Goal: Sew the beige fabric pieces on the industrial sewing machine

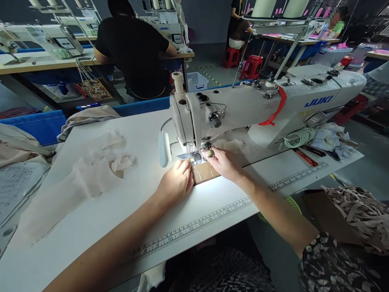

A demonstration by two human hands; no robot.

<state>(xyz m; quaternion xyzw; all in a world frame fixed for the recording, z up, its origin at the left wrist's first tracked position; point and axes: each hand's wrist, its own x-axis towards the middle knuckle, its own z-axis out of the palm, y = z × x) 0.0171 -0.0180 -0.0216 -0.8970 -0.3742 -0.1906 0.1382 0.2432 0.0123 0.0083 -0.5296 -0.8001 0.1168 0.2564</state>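
Observation:
A white JUKI sewing machine [237,105] stands before me, its lamp lighting the needle area. My left hand [178,178] is pinched closed at the needle plate, left of the presser foot; what its fingertips grip is too small to make out. My right hand [226,164] is closed at the right side of the needle area, thumb and fingers round a small olive-yellow knob-like piece [209,153]. Between the hands lies a brown panel [204,173] with white thread bits on it. A thin dark blade-like plate [183,156] juts out left of the needle.
Sheer beige fabric [91,174] lies on the white table [146,138] to the left. Coiled pale green cord [300,138] and red-handled snips [305,157] lie at the right. A box of fabric strips [361,215] stands below right. A person in black [133,48] sits ahead.

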